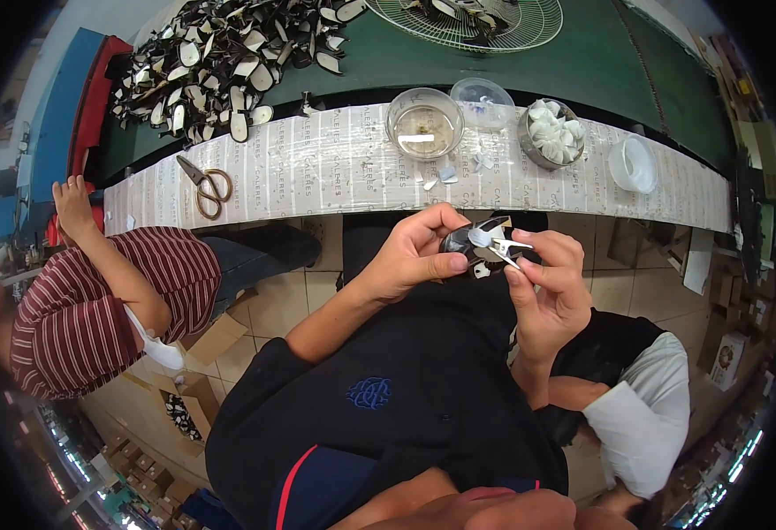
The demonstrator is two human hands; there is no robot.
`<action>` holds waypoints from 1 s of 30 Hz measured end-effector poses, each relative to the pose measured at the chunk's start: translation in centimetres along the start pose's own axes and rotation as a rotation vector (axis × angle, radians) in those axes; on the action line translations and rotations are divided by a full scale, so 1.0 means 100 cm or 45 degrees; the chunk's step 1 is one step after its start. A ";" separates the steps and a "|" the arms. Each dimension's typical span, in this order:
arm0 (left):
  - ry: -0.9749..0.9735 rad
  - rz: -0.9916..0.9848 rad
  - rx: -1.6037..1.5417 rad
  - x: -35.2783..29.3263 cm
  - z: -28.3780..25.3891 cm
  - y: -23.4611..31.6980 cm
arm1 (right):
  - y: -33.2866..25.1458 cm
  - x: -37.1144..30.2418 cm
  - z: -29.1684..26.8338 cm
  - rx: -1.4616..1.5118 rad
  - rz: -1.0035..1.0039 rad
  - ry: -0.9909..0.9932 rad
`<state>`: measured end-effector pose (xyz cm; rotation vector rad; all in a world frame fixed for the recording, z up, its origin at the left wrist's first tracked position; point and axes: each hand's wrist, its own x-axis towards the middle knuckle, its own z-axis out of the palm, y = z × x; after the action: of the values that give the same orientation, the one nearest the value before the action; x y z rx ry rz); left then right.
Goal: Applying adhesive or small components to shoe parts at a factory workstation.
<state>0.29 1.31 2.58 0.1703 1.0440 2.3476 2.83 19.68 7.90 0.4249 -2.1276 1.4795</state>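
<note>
Both my hands are raised in front of my chest, just off the near edge of the table. My left hand (410, 252) pinches a small glossy black shoe part (455, 242) between thumb and fingers. A pale rounded patch shows on its inner side. The fingers of my right hand (549, 287) are closed at the other end, around a small white forked, clip-like piece (501, 249) lying against the black part. My fingertips partly hide where the two pieces meet.
A paper-covered strip (317, 168) along the table bears scissors (204, 186), a bowl of liquid (424, 124), a tin of white puffs (551, 134) and a clear cup (634, 164). Beyond lie heaped black-and-white shoe parts (229, 66) and a wire fan guard (529, 31). Co-workers sit on both sides.
</note>
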 end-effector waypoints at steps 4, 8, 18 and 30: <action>-0.020 -0.003 0.000 0.003 0.001 -0.001 | -0.002 0.000 -0.002 -0.047 0.008 -0.003; -0.006 0.002 -0.013 0.002 0.001 0.000 | 0.000 0.002 0.000 -0.179 -0.051 0.014; 0.016 -0.015 0.041 0.003 -0.004 -0.003 | -0.007 0.001 -0.002 -0.561 -0.198 0.045; -0.025 -0.043 0.016 0.004 -0.006 0.002 | 0.003 -0.007 -0.007 0.056 0.159 0.440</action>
<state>-0.37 1.05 2.26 0.1790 1.0449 2.3051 3.39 20.37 7.50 0.0438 -1.8773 1.5436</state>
